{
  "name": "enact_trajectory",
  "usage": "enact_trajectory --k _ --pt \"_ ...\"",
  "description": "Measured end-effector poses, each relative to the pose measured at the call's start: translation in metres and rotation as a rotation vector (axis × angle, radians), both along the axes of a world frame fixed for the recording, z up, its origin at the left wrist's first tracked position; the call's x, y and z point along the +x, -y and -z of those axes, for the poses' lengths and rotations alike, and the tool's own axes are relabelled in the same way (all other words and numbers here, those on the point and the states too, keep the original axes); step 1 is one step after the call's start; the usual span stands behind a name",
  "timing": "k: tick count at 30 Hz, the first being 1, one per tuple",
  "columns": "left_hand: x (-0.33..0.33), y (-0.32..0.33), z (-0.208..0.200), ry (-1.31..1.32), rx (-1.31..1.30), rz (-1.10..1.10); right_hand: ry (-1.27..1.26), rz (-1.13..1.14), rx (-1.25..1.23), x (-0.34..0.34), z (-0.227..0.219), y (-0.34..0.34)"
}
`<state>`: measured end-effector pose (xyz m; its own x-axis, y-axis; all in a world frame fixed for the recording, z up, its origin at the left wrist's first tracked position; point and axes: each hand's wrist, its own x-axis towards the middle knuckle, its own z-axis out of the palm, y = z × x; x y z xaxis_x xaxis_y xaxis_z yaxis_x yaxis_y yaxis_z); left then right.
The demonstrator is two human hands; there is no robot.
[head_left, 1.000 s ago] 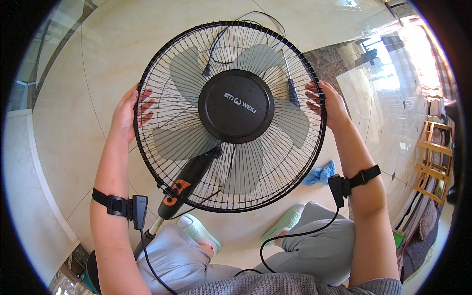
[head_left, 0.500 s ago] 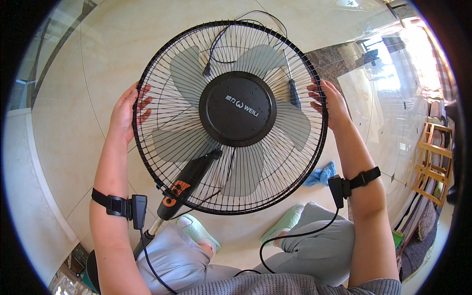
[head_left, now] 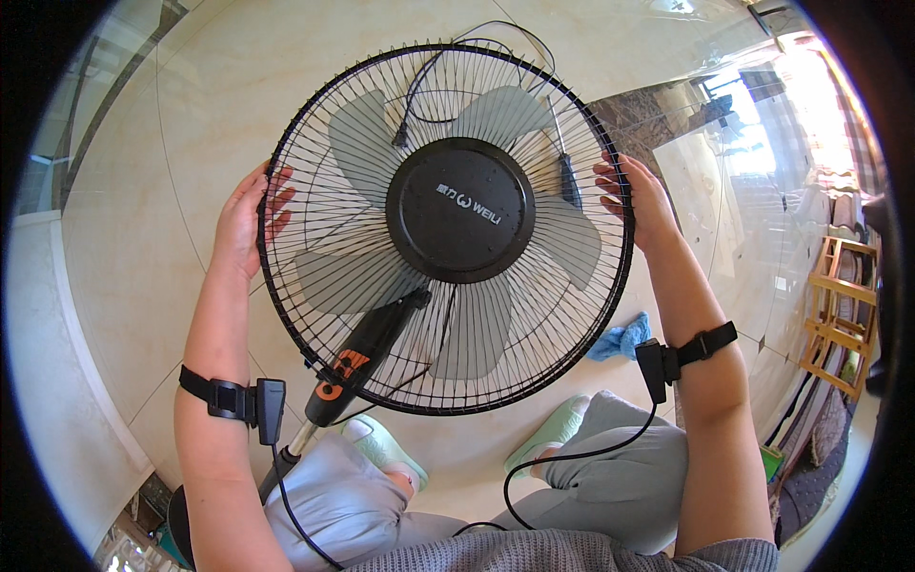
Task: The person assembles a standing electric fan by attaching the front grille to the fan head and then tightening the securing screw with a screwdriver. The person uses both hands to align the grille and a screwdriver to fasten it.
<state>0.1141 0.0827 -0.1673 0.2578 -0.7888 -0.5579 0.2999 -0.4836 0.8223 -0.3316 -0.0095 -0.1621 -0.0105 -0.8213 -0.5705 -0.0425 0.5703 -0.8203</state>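
Note:
A black wire fan guard (head_left: 448, 408) lies in front of me, with grey blades (head_left: 474, 343) showing through it and a round black centre cap (head_left: 459, 210). My left hand (head_left: 243, 217) grips its left rim, fingers curled around the wires. At the opposite rim, my right hand (head_left: 650, 202) holds on the same way. The fan's black control housing (head_left: 355, 367) with an orange panel slants toward my left knee and joins a metal pole (head_left: 303, 439). Beyond the wires, a dark-handled screwdriver (head_left: 569, 181) and a plug (head_left: 400, 135) on a black cord can be seen.
A blue cloth (head_left: 621, 338) is on the tiled floor (head_left: 219, 86) by my right forearm. Wooden frame furniture (head_left: 839, 315) stands at the far right. My feet in green slippers (head_left: 386, 448) are below the fan, and cables run from the straps on my forearms.
The fan guard's far rim has dipped very slightly toward me. Both hands keep their places on the rim, and the rest looks the same.

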Motion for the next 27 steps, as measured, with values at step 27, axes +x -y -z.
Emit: enact_trajectory --k 27 --pt "0.007 -0.036 -0.014 0.066 0.070 0.148 -0.193 -0.324 0.126 -0.033 -0.028 -0.045"
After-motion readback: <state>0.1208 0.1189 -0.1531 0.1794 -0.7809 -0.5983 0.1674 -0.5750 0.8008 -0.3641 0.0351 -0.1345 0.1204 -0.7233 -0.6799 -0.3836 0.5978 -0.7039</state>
